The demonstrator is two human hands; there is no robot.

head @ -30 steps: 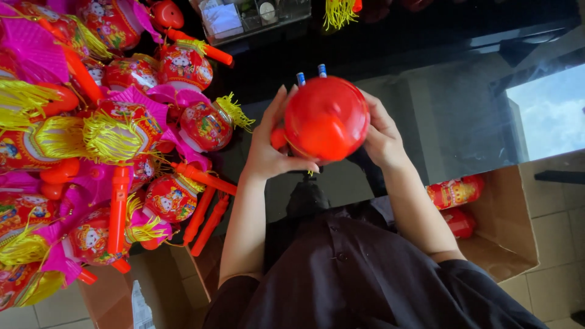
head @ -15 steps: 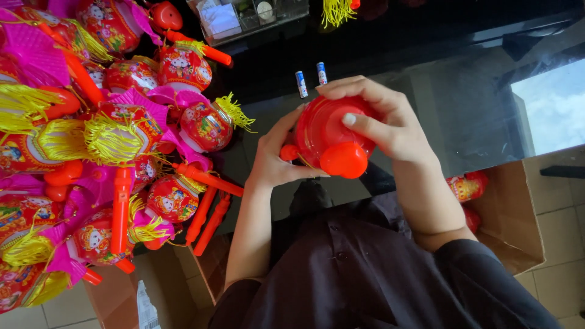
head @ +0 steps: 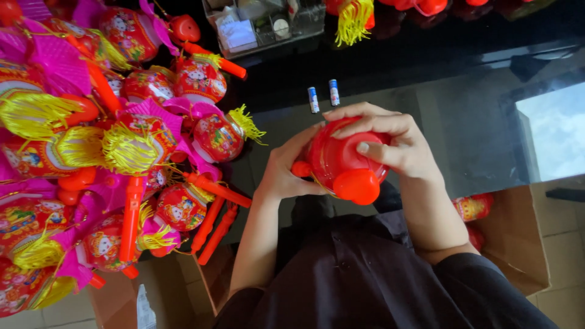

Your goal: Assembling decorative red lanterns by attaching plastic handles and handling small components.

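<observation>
Head view: left hand (head: 286,173) cups the side of a red plastic lantern (head: 344,161) held above the lap at centre, right hand (head: 390,143) closed over its top, both gripping. Risk: the smooth round shell could slip or its stub cap (head: 358,186) snap if squeezed hard. Two small batteries (head: 323,97) stand just beyond on the dark glass table (head: 439,91); a heap of finished lanterns (head: 122,140) crowds the left, cardboard box (head: 518,237) near right.

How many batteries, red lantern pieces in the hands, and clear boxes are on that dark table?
Small batteries: 2
Red lantern piece, held by left hand and right hand: 1
Clear plastic box: 1
Total: 4
</observation>
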